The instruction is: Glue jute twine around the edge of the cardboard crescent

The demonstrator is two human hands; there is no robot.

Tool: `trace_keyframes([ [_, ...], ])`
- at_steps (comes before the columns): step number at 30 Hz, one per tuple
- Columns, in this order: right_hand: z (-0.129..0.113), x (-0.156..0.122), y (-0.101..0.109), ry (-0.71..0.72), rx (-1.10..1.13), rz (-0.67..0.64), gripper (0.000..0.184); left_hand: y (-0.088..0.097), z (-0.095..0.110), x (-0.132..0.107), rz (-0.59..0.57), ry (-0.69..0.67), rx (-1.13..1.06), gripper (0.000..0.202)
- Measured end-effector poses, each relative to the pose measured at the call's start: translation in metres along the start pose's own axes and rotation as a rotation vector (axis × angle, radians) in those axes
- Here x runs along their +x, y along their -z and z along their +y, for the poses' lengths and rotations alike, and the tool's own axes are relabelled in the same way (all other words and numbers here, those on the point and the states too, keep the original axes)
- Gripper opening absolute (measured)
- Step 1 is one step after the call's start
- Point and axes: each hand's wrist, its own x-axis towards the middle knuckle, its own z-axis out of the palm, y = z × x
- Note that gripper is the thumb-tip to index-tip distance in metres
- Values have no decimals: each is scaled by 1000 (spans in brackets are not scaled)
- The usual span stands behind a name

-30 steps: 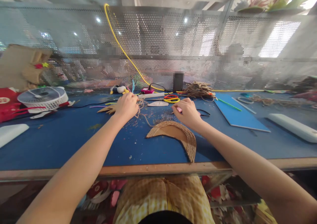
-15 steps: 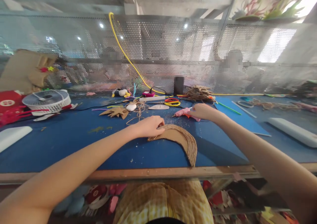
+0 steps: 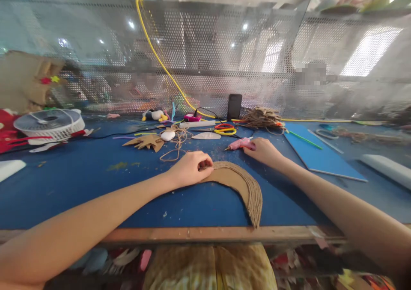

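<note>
A cardboard crescent (image 3: 236, 183) lies on the blue tabletop, rows of brown twine running along its outer curve. My left hand (image 3: 194, 168) is closed on the crescent's left end, thumb and fingers pinched together; that tip is hidden beneath them. To the right, my right hand (image 3: 265, 151) is wrapped around the handle of a pink glue gun (image 3: 239, 143). The gun's nozzle points left, beyond the crescent's far edge. A loose tangle of twine (image 3: 178, 142) lies behind my left hand.
Behind the hands are yellow-and-red-handled scissors (image 3: 225, 130), a star-shaped cardboard piece (image 3: 146, 142), a twine bundle (image 3: 263, 118) and a dark phone (image 3: 234, 106). A white fan (image 3: 49, 125) stands left, a blue board (image 3: 324, 153) right. The wooden table edge (image 3: 212, 234) runs in front.
My right hand has lowered from the top of the glue gun to around its handle. My left hand stays at the crescent's left end. The camera view has shifted slightly.
</note>
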Motion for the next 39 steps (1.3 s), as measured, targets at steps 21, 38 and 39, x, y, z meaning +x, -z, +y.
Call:
trace_keyframes([
  [21,-19,-10,12,-184,312,299,27,14,-2,1,-221,-3,3,15],
  [38,-53,-32,19,368,33,424,20,5,0,0,-189,-7,72,17],
  [39,-54,-32,19,375,21,422,19,5,0,0,-187,-4,79,16],
])
